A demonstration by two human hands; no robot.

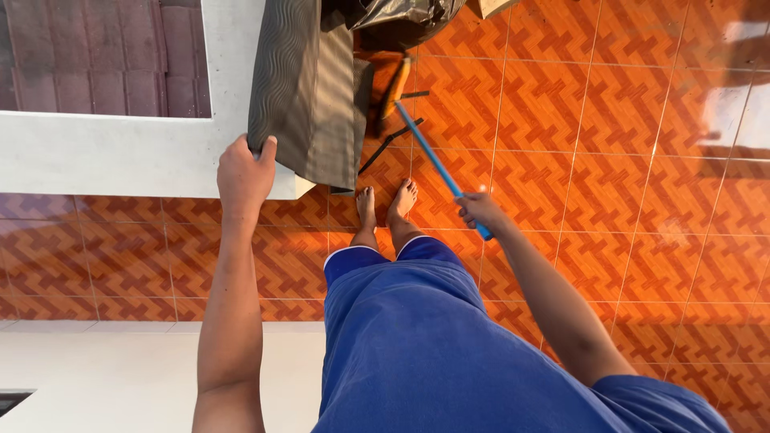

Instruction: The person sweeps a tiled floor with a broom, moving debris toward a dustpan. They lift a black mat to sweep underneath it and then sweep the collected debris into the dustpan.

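Left hand (245, 172) fingers clamped on the lifted corner of the dark mat (309, 92) draped over the white ledge (104, 152), right hand (479, 210) closed around the blue broom handle (437, 164), bristles under the mat; sweeping there looks unfinished.

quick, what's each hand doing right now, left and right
Left hand: closed, grip on the edge of the dark ribbed mat.
Right hand: closed around the blue broom handle.
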